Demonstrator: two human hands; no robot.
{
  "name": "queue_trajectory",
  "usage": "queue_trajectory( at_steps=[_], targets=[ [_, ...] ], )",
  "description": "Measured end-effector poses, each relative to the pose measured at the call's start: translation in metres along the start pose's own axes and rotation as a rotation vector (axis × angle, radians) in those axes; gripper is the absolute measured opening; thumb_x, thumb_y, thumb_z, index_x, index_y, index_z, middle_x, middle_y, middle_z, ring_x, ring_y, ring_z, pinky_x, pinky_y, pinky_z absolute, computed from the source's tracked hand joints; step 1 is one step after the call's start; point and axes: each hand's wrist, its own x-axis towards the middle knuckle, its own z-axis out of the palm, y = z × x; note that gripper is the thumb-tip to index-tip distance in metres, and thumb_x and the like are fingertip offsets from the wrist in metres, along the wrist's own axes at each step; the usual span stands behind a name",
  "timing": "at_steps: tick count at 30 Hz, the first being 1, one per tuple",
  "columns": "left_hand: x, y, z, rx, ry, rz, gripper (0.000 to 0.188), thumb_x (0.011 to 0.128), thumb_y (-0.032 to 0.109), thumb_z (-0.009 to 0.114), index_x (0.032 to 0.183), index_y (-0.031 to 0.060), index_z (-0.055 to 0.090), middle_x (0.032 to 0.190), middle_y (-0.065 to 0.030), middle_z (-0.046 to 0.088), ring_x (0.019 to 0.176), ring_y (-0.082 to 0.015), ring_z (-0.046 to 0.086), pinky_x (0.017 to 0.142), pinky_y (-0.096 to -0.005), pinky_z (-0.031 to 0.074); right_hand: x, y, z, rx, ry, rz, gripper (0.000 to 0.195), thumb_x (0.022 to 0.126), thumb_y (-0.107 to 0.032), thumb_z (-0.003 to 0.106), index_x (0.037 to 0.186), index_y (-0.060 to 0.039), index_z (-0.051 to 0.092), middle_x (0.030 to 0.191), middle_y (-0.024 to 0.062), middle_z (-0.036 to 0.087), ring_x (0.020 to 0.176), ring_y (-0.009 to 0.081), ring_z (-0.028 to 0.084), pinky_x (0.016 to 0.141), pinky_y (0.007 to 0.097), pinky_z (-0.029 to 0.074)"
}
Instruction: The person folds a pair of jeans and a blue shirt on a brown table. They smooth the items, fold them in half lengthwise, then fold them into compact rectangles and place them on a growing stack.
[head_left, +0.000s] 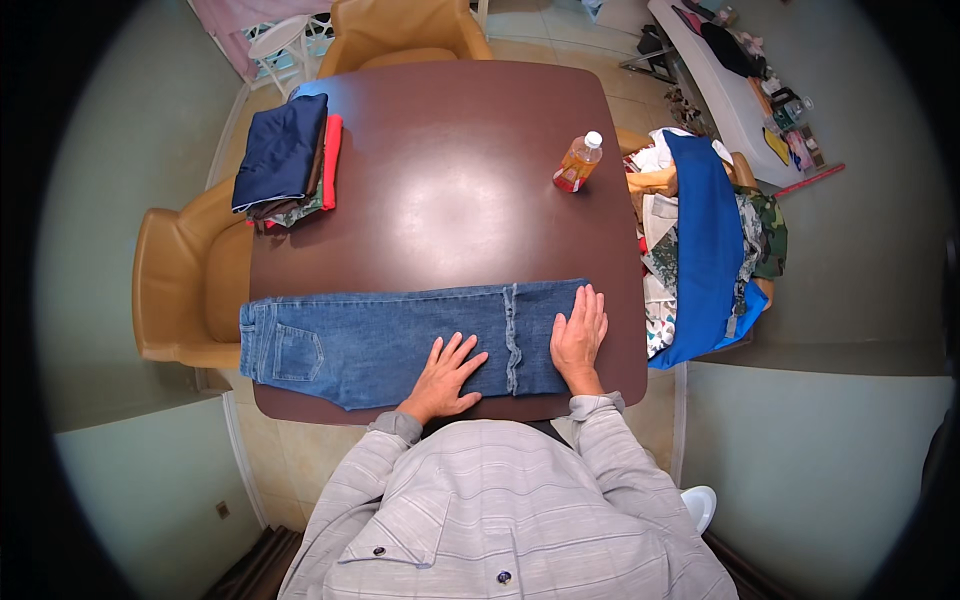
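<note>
A pair of blue denim jeans (397, 330) lies flat across the near side of the brown table (375, 232), one leg laid over the other. Its waistband is at the left, just past the table edge, and a back pocket faces up. A frayed hem band (512, 337) crosses the legs towards the right. My left hand (448, 375) rests palm down on the denim left of that band, fingers spread. On the right end of the jeans lies my right hand (581, 334), flat, its fingers close together. Neither hand grips the cloth.
A stack of folded clothes (281, 154), dark blue on top, sits at the table's far left. Towards the right stands a bottle of orange drink (577, 161). Heaped clothes (705, 240) cover a chair at right. Tan armchairs (187, 285) stand left and behind; a cluttered bench (735, 90) lines the wall.
</note>
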Motion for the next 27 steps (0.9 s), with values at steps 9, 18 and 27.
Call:
queue_trajectory(
  at_steps=[9,18,27],
  targets=[
    [0.001,0.001,-0.001,0.006,-0.013,-0.004,0.084,0.087,0.040,0.083,0.162,0.0180,0.052,0.177,-0.0163,0.030,0.165,-0.0425,0.021,0.133,-0.0628,0.011,-0.018,-0.009,0.023,-0.115,-0.262,-0.091,0.087,0.104,-0.045,0.064,0.170,-0.0012,0.028,0.179,0.0200,0.022,0.166,0.0439,0.017,0.126,0.0760,0.007],
    [0.001,0.000,-0.001,0.002,-0.001,0.010,0.086,0.087,0.039,0.083,0.164,0.0176,0.050,0.178,-0.0176,0.029,0.165,-0.0433,0.019,0.133,-0.0641,0.010,-0.011,-0.042,0.018,-0.042,-0.310,-0.188,0.084,0.103,-0.046,0.067,0.170,-0.0086,0.034,0.179,0.0192,0.025,0.165,0.0458,0.019,0.125,0.0775,0.009],
    [-0.003,-0.003,-0.001,-0.002,0.023,0.028,0.090,0.086,0.037,0.084,0.165,0.0178,0.047,0.178,-0.0170,0.029,0.166,-0.0419,0.019,0.133,-0.0636,0.012,-0.007,-0.069,0.020,-0.033,-0.327,-0.244,0.082,0.100,-0.044,0.070,0.167,-0.0068,0.040,0.176,0.0182,0.030,0.163,0.0467,0.022,0.123,0.0778,0.015]
  ],
)
